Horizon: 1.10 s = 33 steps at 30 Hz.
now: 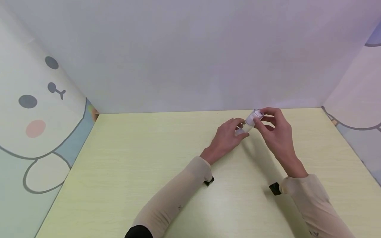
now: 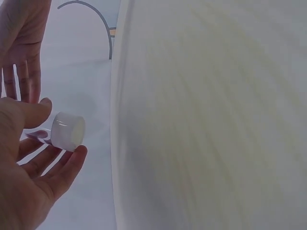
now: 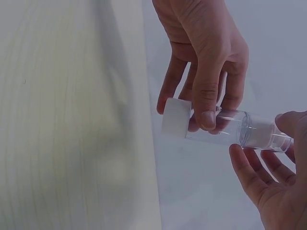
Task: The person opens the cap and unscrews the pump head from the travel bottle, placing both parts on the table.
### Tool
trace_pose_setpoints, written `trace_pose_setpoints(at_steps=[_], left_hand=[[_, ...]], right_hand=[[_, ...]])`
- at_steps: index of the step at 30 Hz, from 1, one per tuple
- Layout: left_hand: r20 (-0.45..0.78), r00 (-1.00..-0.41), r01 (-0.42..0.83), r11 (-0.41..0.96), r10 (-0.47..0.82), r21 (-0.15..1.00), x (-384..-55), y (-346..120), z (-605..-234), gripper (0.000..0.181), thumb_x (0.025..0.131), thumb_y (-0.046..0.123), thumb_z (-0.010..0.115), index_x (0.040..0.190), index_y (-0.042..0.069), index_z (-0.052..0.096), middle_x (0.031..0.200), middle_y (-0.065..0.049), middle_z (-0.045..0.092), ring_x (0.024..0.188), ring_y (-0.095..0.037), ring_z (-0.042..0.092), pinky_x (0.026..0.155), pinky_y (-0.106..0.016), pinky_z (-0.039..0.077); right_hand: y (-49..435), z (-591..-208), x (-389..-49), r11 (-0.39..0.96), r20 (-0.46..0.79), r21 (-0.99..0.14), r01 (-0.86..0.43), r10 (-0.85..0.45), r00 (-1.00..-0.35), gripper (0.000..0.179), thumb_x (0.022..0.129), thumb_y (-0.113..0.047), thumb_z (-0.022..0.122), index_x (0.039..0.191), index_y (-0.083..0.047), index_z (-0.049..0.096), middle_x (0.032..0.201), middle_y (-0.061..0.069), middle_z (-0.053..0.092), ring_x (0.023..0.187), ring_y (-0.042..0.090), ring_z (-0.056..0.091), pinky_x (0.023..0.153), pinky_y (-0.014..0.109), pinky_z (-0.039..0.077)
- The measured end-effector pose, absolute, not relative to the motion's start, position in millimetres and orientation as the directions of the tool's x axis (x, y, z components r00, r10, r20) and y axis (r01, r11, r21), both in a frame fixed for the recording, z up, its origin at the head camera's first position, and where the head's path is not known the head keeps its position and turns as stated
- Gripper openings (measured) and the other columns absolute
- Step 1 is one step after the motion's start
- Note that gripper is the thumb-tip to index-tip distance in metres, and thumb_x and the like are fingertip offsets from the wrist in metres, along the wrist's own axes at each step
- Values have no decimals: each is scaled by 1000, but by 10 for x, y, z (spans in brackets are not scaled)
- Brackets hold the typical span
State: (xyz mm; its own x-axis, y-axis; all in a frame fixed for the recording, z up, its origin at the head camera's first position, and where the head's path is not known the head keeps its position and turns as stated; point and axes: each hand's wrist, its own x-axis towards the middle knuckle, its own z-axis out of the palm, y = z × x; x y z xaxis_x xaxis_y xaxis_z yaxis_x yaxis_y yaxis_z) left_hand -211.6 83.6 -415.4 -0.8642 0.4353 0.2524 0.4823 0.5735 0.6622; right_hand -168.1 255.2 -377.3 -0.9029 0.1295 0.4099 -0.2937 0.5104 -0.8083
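A small clear bottle [image 1: 249, 124] with a white end piece [image 3: 175, 118] is held tilted above the far part of the table. My left hand [image 1: 225, 137] grips its transparent body, thumb on one side and fingers on the other, close to the white end. At the opposite end, my right hand [image 1: 276, 132] pinches the clear cap [image 3: 280, 142], through which a white collar [image 3: 259, 133] shows. In the left wrist view the white end piece [image 2: 68, 132] faces outward between thumb and fingers of the left hand [image 2: 29, 163]; most of the body is hidden there.
The pale wood-grain table [image 1: 134, 158] meets a plain light wall [image 1: 190, 56] just behind the hands. Side panels with cartoon prints [image 1: 35, 129] stand at left and right. Dark wrist-camera pieces [image 1: 275, 189] sit at both cuffs.
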Motion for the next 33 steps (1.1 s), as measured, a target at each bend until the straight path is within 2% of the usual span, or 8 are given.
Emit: trace_pose_setpoints(at_steps=[6,21,33], left_hand=[[276,-856,499,556,437,665,-2043,787,-4085,41,95,31,78,131,16,66,117,2,71,103,-9,67,86,-18,52],[333,-819,560,523,467,643,-1825,578,-3935,42,94,31,80,131,15,67,114,1,72,98,-6,67,81,-13,50],[347,-765,641,587,543,495,-1677,334,-3747,40,95,32,78,133,19,69,113,1,70,97,-10,63,77,-17,52]], right_hand=[[2549,-3735,-1626,468,409,-826,-314,116,-905,41,98,-8,72,136,-3,56,127,-14,60,107,-4,66,82,7,55],[2506,-3673,-1439,367,407,-860,-355,74,-910,46,96,5,69,138,0,52,133,-7,59,114,4,67,89,11,56],[2502,-3685,-1284,59,497,-864,-500,-62,-866,52,90,22,63,139,10,49,134,6,63,124,13,63,95,15,56]])
